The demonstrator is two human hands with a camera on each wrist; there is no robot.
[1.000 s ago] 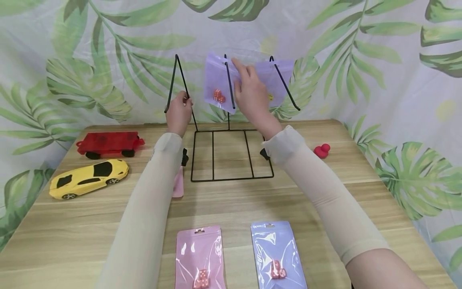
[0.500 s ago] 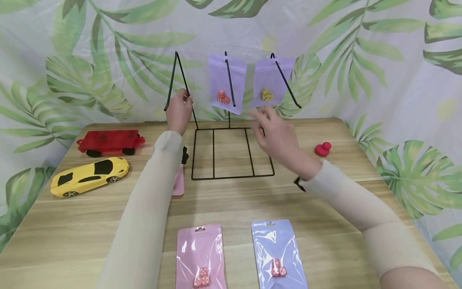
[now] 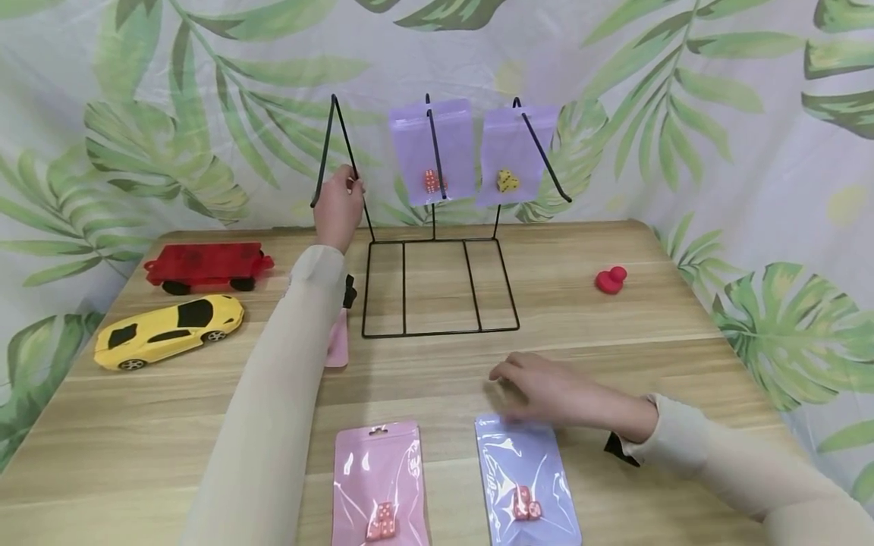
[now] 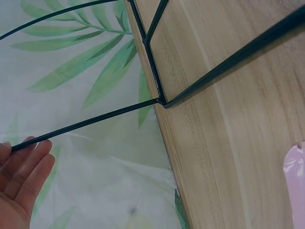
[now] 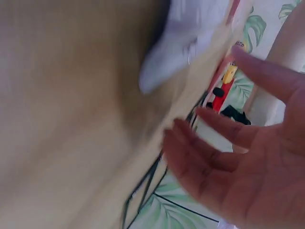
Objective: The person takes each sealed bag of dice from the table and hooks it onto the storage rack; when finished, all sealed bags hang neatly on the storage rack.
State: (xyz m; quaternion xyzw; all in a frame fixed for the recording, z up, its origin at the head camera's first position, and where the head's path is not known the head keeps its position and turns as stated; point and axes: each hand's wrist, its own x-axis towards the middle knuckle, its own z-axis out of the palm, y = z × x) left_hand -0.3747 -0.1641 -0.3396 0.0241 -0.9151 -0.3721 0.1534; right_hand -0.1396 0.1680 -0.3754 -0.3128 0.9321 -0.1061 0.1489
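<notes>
A black wire rack (image 3: 440, 333) with several hooks stands at the back of the table. My left hand (image 3: 337, 208) pinches its left upright wire between thumb and fingers, as the left wrist view also shows. On the middle hook hangs a purple zip bag (image 3: 451, 144) of red dice; another purple zip bag (image 3: 497, 148), with yellow dice, hangs on the right hook. My right hand (image 3: 556, 390), holding nothing, hovers at the top edge of a blue zip bag (image 3: 501, 466) with red dice, its fingers loosely bent. Beside that lies a pink zip bag (image 3: 375, 470) with red dice.
A yellow toy car (image 3: 167, 331) and a red toy wagon (image 3: 208, 265) stand on the left. At the right is a small red knobbed piece (image 3: 611, 280). Another pink bag (image 3: 337, 345) is partly hidden by my left sleeve. Leaf-print cloth hangs behind.
My right hand has left the purple bag on the middle hook and come down and forward to the blue bag. The middle purple bag has swung slightly. My left hand stays on the rack.
</notes>
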